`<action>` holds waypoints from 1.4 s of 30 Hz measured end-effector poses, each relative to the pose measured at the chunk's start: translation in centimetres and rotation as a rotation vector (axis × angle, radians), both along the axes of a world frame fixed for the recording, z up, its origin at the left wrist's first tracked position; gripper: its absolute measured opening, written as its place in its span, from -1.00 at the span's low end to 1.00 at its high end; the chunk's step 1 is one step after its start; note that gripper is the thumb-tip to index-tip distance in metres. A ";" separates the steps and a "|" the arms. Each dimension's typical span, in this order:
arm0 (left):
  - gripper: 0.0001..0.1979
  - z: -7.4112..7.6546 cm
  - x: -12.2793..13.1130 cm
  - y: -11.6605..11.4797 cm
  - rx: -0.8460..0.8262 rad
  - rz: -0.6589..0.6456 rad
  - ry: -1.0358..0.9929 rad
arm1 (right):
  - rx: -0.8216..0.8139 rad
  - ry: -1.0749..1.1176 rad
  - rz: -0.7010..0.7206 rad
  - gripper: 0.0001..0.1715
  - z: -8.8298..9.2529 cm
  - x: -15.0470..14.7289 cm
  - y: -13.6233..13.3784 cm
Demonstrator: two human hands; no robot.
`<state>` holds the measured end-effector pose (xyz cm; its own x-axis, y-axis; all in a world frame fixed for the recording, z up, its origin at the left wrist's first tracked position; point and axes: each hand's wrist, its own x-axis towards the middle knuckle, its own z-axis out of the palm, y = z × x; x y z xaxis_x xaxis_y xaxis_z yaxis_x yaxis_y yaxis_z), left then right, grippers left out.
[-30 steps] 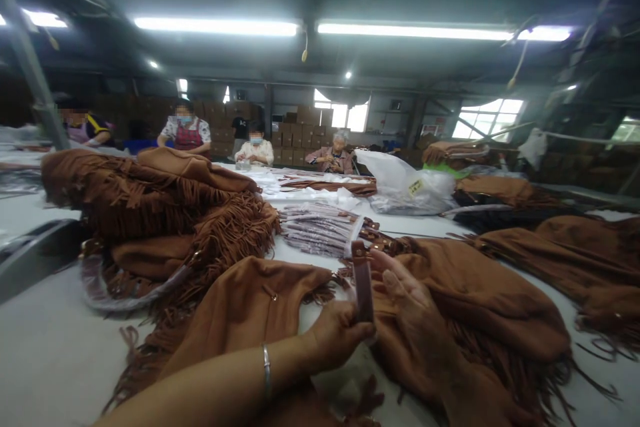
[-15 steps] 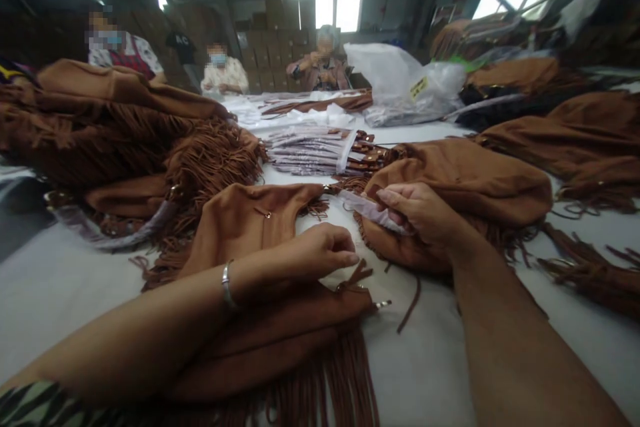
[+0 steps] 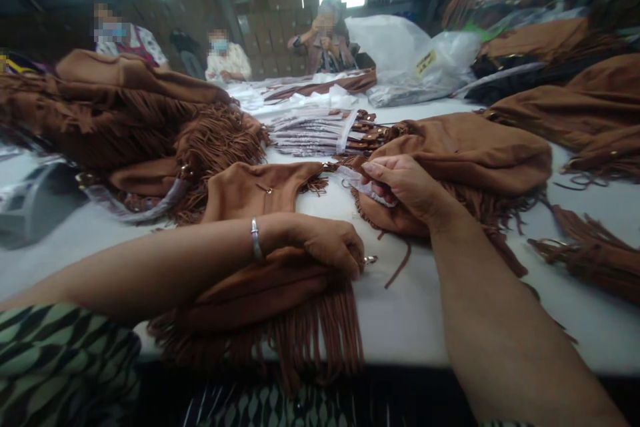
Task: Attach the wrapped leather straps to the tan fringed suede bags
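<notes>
A brown fringed handbag (image 3: pixel 255 300) lies in front of me, its fringe hanging past the table's front edge. My left hand (image 3: pixel 335 247) is closed on the bag's right corner, and a metal clasp (image 3: pixel 370 260) sticks out beyond the fingers. With bent fingers, my right hand (image 3: pixel 400 183) pinches the end of a plastic-wrapped strap (image 3: pixel 357 180) a little farther back. Behind my left wrist the upper part of the bag shows a small zip (image 3: pixel 265 189). What lies inside my left fingers is hidden.
Fringed bags (image 3: pixel 150 127) are piled on the left; another brown bag (image 3: pixel 480 153) lies behind my right hand. A bundle of wrapped straps (image 3: pixel 310 133) lies mid-table. At the back are a plastic bag (image 3: pixel 395 47) and people (image 3: pixel 330 47). Loose tassels (image 3: pixel 595 260) lie at right.
My left hand has moved down and right, closing on the bag's corner by the clasp. The right hand still holds the wrapped strap. The view has shifted, showing more of the table's front edge.
</notes>
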<state>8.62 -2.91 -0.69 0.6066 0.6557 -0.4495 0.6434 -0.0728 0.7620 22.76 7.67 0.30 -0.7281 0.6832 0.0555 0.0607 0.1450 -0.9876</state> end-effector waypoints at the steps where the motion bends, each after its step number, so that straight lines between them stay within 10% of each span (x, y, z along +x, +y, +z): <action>1: -0.83 -0.2 -0.4 -0.1 -0.077 0.068 -0.089 | 0.005 0.006 0.002 -0.67 0.0 0.0 -0.1; 5: -0.78 0.4 -2.9 -1.2 -0.263 0.345 -0.550 | 0.025 0.046 0.004 -0.65 0.0 0.0 -0.2; 11: -0.78 1.7 -5.2 -2.7 -0.068 0.437 -0.928 | -0.005 0.038 0.020 -0.56 0.0 -0.5 -0.4; 17: -0.80 1.8 -5.7 -3.6 0.064 0.495 -0.990 | -0.164 0.081 0.123 -0.58 0.1 -1.4 -1.9; 26: -0.76 0.1 -6.2 -2.8 -0.194 0.536 -1.258 | -0.306 0.078 0.062 -0.68 -0.5 -2.9 -2.5; 42: -0.75 -0.7 -6.8 -2.2 -0.202 0.476 -1.212 | -0.244 0.084 0.223 -0.83 0.2 -3.3 -4.6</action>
<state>1.79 -5.15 -1.38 0.4218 0.9014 0.0977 -0.5201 0.1522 0.8404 19.44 3.09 0.46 -0.8608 0.5084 -0.0238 -0.0290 -0.0957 -0.9950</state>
